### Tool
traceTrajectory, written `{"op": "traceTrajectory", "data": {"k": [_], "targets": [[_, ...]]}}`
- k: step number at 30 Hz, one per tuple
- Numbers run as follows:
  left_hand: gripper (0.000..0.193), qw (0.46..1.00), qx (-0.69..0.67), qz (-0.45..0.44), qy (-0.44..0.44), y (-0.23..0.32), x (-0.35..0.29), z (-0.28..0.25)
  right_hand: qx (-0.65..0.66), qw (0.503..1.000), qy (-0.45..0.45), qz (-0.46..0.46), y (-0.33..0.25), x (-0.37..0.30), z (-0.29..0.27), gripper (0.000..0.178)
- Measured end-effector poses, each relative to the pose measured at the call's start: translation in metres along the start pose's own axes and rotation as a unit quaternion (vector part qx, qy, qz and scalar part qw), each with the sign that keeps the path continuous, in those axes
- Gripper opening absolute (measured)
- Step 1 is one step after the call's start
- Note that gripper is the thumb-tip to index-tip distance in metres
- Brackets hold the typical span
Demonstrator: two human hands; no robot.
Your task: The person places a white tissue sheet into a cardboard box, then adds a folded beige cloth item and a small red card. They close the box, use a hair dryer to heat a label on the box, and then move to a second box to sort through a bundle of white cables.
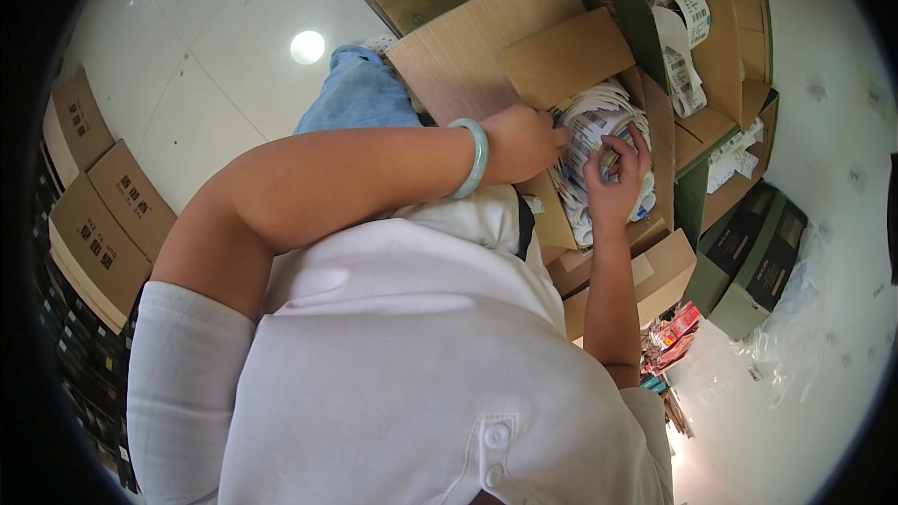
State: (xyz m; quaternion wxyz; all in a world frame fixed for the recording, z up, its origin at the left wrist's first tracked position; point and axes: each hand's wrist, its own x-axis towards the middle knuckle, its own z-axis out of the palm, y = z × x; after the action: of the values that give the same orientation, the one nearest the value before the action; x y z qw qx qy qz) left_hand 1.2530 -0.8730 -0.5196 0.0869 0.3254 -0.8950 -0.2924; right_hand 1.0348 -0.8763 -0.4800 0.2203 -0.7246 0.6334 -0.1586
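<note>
An open cardboard box holds a dense bundle of white printed papers, their edges fanned and curled. At the bundle's left edge is my left hand, its fingers curled in; what they pinch, if anything, is hidden. A pale green bangle circles that wrist. My right hand rests over the papers with thumb and fingers bent but apart. Small yellow and dark printed patches show between its fingers.
Behind stands another open box with curling label strips. Dark green boxes and plastic film lie on the right. Brown cartons are stacked at left. Blue denim cloth is beside a wooden board.
</note>
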Motion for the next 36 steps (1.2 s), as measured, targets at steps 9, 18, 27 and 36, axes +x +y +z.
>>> {"op": "traceTrajectory", "data": {"k": [9, 18, 27, 36], "targets": [[0.051, 1.0, 0.012, 0.007, 0.011, 0.0, 0.003, -0.007, 0.065, 0.997, -0.028, 0.014, 0.01, -0.003, -0.005, 0.053], [0.064, 0.998, 0.048, -0.026, -0.036, 0.012, 0.014, -0.013, 0.056, 0.997, -0.029, 0.043, 0.014, -0.004, -0.002, 0.062], [0.039, 0.997, 0.056, -0.025, 0.042, 0.007, 0.009, -0.002, 0.05, 0.997, -0.043, 0.034, 0.008, 0.0, -0.006, 0.061], [0.032, 0.999, 0.028, -0.002, 0.032, 0.001, 0.005, 0.0, 0.018, 0.999, -0.035, 0.014, 0.009, 0.002, -0.003, 0.061]]}}
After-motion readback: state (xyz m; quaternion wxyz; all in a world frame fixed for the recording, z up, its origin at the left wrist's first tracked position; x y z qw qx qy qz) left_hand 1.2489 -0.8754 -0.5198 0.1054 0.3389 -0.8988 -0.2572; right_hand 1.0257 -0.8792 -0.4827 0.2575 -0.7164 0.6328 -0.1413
